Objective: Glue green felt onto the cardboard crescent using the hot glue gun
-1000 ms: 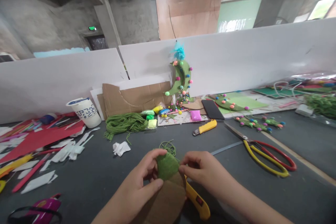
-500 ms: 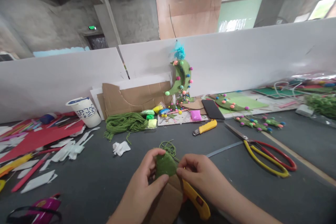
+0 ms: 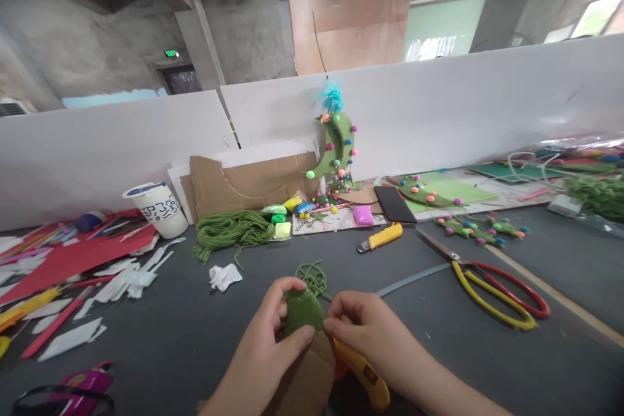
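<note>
My left hand (image 3: pixel 266 351) is closed round a brown cardboard piece (image 3: pixel 305 380) whose top end is wound with green cord (image 3: pixel 303 309); thumb and forefinger pinch the green part. My right hand (image 3: pixel 363 331) is closed too, its fingertips pinching at the right edge of the green winding. A loose loop of the same green cord (image 3: pixel 312 276) lies on the dark table just behind the piece. A yellow utility knife (image 3: pixel 363 375) lies under my right hand, partly hidden by it.
Big yellow and red scissors (image 3: pixel 492 289) lie to the right. A second yellow knife (image 3: pixel 380 236), a green cord bundle (image 3: pixel 233 229), a white cup (image 3: pixel 158 208), cardboard sheets (image 3: pixel 248 183), a decorated green moon shape (image 3: pixel 338 143), red paper (image 3: pixel 73 257) and white scraps (image 3: pixel 127 278) crowd the table.
Both hands have drawn slightly closer together on the green-wound end, and the cardboard piece has tilted and dropped a little lower in view. The things on the table have not moved.
</note>
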Tool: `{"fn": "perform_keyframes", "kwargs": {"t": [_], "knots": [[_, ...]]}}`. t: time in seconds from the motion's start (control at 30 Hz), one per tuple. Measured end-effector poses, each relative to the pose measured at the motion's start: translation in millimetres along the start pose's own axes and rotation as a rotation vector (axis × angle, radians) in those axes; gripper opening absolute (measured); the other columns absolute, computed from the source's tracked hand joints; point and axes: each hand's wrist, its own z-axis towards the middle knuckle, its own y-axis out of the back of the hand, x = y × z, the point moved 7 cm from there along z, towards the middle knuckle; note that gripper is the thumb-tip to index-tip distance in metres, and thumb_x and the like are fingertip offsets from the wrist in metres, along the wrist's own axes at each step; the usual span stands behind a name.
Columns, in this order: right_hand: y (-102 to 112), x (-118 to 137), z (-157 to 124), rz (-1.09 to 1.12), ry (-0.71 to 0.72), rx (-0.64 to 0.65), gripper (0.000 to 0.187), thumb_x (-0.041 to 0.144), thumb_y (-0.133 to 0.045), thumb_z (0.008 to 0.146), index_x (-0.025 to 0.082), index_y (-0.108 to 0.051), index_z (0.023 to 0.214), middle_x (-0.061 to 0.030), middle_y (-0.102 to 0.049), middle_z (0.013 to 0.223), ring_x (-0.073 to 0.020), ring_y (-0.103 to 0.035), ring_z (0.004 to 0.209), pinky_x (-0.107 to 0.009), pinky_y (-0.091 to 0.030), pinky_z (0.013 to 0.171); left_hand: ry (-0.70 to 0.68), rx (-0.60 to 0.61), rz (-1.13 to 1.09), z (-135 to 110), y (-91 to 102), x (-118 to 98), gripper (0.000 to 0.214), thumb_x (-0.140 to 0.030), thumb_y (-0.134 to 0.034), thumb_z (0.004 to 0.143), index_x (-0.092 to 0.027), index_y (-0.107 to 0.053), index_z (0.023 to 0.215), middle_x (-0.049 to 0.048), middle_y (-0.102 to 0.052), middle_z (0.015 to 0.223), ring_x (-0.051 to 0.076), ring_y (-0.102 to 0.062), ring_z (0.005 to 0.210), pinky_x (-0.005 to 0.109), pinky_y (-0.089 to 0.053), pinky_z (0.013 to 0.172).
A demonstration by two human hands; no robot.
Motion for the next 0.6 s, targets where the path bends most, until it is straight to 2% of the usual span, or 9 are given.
{"fn": "perform_keyframes", "kwargs": {"t": [0.27, 0.47, 0.6], "knots": [[-8, -6, 1, 0.062, -0.027, 0.040, 0.008, 0.018, -0.050, 0.068, 0.021, -0.052, 0.061, 0.0103, -0.048, 0.041, -0.0096, -0.049, 0.036, -0.017, -0.031, 0.036, -0.015, -0.025, 0.067, 1, 3.4, -1, 0.034, -0.019, -0.058, 0.077, -0.026, -0.042, 0.107, -0.0021, -0.065, 0.078, 0.018, -0.058, 0.071, 0.028, -0.041, 0.067], [-14, -12, 4, 0.116, 0.029, 0.054, 0.007, 0.021, -0.050, 0.068, 0.020, -0.052, 0.061, 0.0071, -0.052, 0.043, -0.0123, -0.054, 0.042, -0.019, -0.034, 0.041, -0.002, -0.044, 0.060, 1, 3.6, 4, 0.036, -0.013, -0.058, 0.074, -0.026, -0.041, 0.103, -0.0069, -0.059, 0.070, 0.014, -0.053, 0.064, 0.024, -0.039, 0.061], [-12, -13, 5, 0.133, 0.006, 0.066, 0.007, 0.023, -0.053, 0.068, 0.020, -0.052, 0.062, 0.0076, -0.048, 0.044, -0.0112, -0.048, 0.040, -0.019, -0.032, 0.040, -0.010, -0.025, 0.074, -1, 6.5, 3, 0.037, -0.012, -0.056, 0.077, -0.027, -0.043, 0.107, -0.0049, -0.062, 0.075, 0.015, -0.056, 0.069, 0.025, -0.040, 0.065]]}}
